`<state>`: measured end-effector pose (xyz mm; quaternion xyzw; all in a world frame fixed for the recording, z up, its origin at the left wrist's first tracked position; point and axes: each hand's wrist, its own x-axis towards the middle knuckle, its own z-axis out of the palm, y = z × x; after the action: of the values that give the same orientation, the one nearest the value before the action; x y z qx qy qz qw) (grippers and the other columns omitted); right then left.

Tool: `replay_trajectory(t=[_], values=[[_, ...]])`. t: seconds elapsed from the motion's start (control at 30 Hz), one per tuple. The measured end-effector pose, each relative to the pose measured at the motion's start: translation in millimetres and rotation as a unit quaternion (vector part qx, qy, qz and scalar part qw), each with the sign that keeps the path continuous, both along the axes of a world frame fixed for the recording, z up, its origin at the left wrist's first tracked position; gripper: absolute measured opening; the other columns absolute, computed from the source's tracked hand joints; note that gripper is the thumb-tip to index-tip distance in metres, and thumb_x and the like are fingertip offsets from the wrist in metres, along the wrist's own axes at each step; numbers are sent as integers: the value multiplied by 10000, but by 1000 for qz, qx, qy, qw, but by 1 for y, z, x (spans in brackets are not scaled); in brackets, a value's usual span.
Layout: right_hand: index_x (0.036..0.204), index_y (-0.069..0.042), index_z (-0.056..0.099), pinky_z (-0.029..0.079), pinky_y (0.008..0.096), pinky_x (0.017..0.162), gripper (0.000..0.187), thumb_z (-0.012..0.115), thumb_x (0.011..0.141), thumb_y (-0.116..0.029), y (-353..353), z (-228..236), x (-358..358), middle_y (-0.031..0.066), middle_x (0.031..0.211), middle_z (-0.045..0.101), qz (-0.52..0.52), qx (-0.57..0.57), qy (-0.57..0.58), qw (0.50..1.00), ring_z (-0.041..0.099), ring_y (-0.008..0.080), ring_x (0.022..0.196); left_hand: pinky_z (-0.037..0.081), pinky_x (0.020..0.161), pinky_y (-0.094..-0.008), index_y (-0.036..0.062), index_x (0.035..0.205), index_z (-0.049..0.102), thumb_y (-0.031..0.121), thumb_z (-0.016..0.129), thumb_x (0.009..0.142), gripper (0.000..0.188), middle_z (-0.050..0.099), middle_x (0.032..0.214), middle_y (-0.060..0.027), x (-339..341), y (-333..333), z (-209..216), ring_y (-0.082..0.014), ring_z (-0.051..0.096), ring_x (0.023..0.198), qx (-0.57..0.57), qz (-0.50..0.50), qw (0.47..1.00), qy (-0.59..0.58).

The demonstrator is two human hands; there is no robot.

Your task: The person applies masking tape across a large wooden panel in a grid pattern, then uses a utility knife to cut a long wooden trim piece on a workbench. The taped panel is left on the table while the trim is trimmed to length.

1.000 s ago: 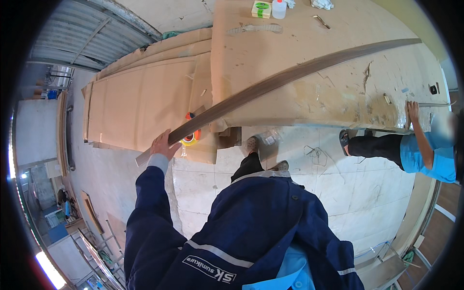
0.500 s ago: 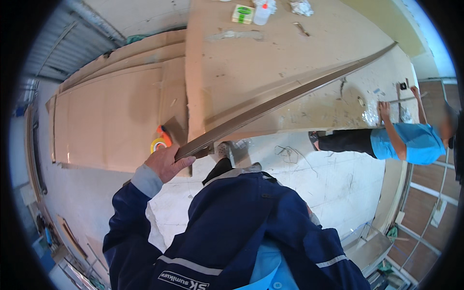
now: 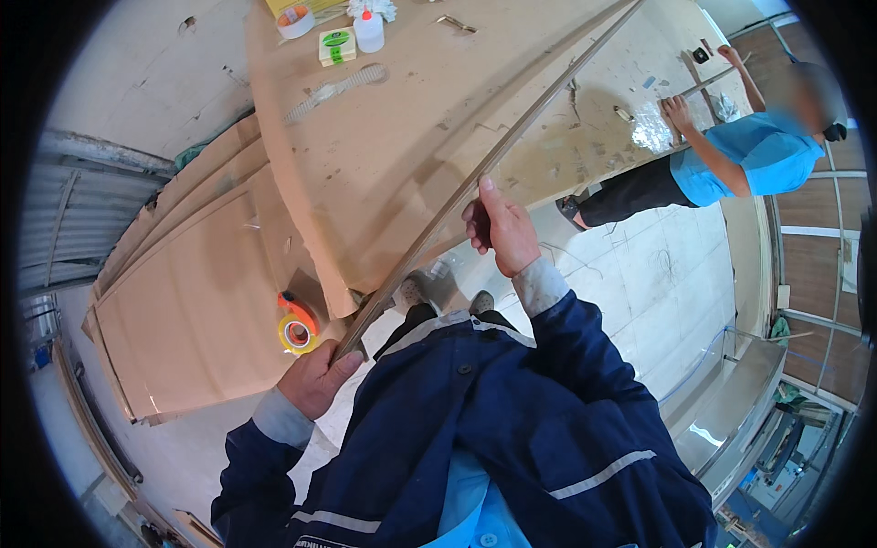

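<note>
A long, narrow brown profile strip [image 3: 525, 123] slants from my left hand across the table to the far right. My left hand [image 3: 315, 379] is closed on its near end, thumb on top, past the table's corner. My right hand [image 3: 507, 233] is beside the strip's middle stretch. Its thumb points up at the strip's edge, and its fingers are loosely curled with a gap to the thumb. Nothing shows between them; whether the thumb tip touches the strip is hard to make out.
The brown-covered table [image 3: 365, 183] holds a glue bottle [image 3: 368, 33], a small box [image 3: 337, 46] and a tape roll [image 3: 295, 22]. A tape dispenser [image 3: 298, 324] lies on cardboard-covered panels [image 3: 192, 310] at left. A co-worker in blue [image 3: 731, 164] handles a thin bar at the table's right.
My right hand has come into view beside the strip. The strip's near end, in my left hand, has moved down, and the strip slants more steeply. The view has turned.
</note>
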<state>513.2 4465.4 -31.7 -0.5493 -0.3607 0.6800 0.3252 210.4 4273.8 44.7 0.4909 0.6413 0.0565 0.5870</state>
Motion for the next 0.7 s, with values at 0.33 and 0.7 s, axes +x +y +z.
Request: replay_trajectory(t=[0.33,0.7], values=[[874,-60,647,400,243,460,410,613,1076,-415,-2,15,-14,28,672,628,18,68,20,997,536,96,514,492,712,-473,-44,1002,558,647,492,1040,696,610,792,-265,0,-3,2,-408,630,751,15,-9,999,44],[980,-25,690,476,256,535,340,640,1069,-349,-39,28,-35,66,772,693,106,-7,47,993,598,112,598,490,706,-476,-31,964,553,658,480,1040,697,606,779,-250,-2,8,5,-402,620,734,24,-10,999,28]])
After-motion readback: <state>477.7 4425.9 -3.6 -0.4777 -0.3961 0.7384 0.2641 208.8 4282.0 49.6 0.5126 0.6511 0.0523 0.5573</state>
